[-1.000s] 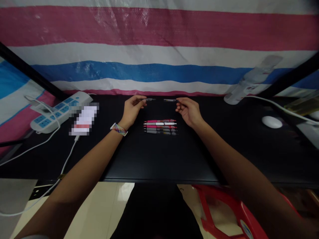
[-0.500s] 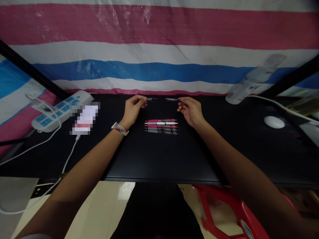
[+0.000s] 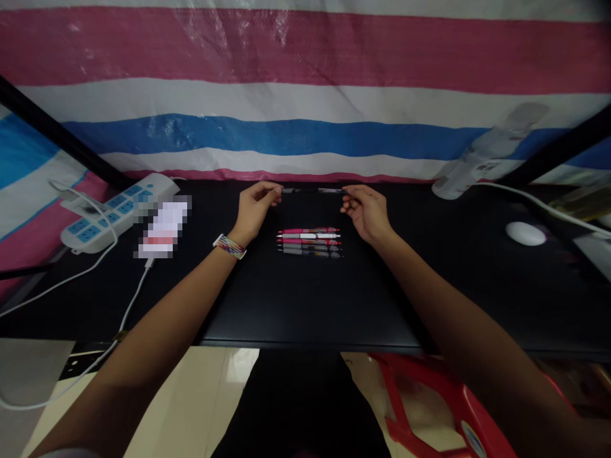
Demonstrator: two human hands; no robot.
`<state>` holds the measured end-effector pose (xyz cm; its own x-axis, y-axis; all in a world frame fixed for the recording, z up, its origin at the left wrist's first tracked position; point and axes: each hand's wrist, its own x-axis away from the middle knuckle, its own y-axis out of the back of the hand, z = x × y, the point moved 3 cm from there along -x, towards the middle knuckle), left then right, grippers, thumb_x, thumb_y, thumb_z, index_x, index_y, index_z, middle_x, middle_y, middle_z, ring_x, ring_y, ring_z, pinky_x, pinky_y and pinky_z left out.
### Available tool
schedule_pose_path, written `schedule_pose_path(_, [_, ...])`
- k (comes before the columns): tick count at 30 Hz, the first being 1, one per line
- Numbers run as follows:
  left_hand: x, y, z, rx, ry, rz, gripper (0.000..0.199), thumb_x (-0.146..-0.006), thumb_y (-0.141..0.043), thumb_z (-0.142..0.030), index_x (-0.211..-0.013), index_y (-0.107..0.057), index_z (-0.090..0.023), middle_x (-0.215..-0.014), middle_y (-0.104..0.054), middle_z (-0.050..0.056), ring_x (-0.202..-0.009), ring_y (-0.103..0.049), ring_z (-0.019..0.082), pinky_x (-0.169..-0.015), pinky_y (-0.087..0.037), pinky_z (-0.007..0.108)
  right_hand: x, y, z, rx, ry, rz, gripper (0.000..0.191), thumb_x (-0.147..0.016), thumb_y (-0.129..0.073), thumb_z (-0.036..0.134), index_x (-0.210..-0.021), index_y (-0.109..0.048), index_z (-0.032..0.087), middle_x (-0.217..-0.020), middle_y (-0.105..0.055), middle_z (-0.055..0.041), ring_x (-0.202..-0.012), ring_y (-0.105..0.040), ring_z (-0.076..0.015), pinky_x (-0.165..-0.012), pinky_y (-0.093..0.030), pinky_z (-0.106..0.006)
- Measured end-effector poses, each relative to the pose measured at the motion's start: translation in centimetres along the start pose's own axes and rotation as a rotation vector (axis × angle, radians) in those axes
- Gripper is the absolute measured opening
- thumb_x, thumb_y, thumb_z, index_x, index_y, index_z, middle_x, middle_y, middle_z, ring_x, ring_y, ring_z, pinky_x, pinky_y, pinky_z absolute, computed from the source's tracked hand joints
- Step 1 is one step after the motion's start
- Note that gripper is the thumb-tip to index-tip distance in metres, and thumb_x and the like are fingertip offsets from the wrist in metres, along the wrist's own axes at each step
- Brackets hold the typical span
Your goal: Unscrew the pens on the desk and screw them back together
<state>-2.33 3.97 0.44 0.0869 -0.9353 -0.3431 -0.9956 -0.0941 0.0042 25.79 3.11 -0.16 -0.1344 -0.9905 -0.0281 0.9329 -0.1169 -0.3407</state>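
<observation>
My left hand [image 3: 255, 208] and my right hand [image 3: 365, 210] hold the two ends of a dark pen [image 3: 312, 190] just above the black desk [image 3: 305, 299], near its far edge. The pen's halves meet between my fingertips and it lies level from left to right. Below it, between my wrists, a neat row of several pens [image 3: 309, 242] in pink, white and grey lies side by side on the desk. A striped band sits on my left wrist.
A white power strip [image 3: 114, 213] with blue sockets and white cables lies at the left, next to a blurred card. A white mouse [image 3: 525, 233], a clear bottle [image 3: 487, 156] and a white cable are at the right. A red plastic stool [image 3: 429, 407] stands under the desk edge.
One second ago each hand held a separate pen half with a gap between. My hands moved inward and the halves now join into one pen.
</observation>
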Motion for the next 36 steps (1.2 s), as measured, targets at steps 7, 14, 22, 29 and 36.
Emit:
schedule_pose_path(7, [0.0,0.0,-0.1,0.0,0.003,-0.017,0.001,-0.09,-0.084,-0.022,-0.09,-0.085,-0.022,-0.084,-0.079,0.004,-0.076,-0.072,0.014,-0.07,-0.059,0.026,-0.1,0.1,0.0,-0.024,-0.008,0.001,0.006,-0.084,-0.084,0.024,-0.083,-0.079,0.021,-0.071,-0.067,0.0001,-0.064,-0.06,-0.012,-0.063,-0.059,-0.027])
schedule_pose_path(14, [0.1,0.1,-0.1,-0.022,0.008,0.013,0.005,-0.091,-0.084,-0.027,-0.093,-0.085,-0.023,-0.087,-0.08,0.004,-0.079,-0.073,0.016,-0.072,-0.059,0.029,0.1,0.1,0.1,0.001,-0.005,-0.015,0.003,-0.087,-0.081,0.023,-0.084,-0.08,0.022,-0.072,-0.067,-0.0003,-0.065,-0.061,-0.0124,-0.065,-0.06,-0.027])
schedule_pose_path(22, [0.6,-0.7,-0.2,-0.093,-0.013,0.163,0.014,-0.096,-0.083,-0.029,-0.086,-0.081,-0.019,-0.077,-0.077,0.004,-0.072,-0.068,0.015,-0.072,-0.056,0.029,1.0,-0.7,0.1,0.132,0.016,0.238,0.034,-0.073,-0.105,0.043,-0.09,-0.087,0.02,-0.079,-0.079,-0.0046,-0.065,-0.071,-0.0154,-0.067,-0.066,-0.033])
schedule_pose_path(29, [0.8,-0.8,-0.4,-0.166,-0.071,0.187,0.034,-0.104,-0.078,-0.042,-0.078,-0.076,-0.021,-0.072,-0.073,0.002,-0.068,-0.065,0.014,-0.069,-0.051,0.029,1.0,-0.8,0.2,0.089,0.003,0.224,0.032,-0.072,-0.105,0.04,-0.088,-0.087,0.019,-0.079,-0.079,-0.0046,-0.065,-0.07,-0.0145,-0.067,-0.067,-0.032])
schedule_pose_path(36, [0.9,-0.9,-0.9,-0.118,-0.089,0.209,0.016,-0.085,-0.087,-0.017,-0.099,-0.081,-0.021,-0.102,-0.081,0.005,-0.094,-0.076,0.018,-0.09,-0.061,0.033,0.9,-0.8,0.3,0.085,-0.036,0.185,0.018,-0.08,-0.098,0.031,-0.084,-0.086,0.018,-0.075,-0.076,-0.0052,-0.064,-0.067,-0.0144,-0.065,-0.065,-0.032])
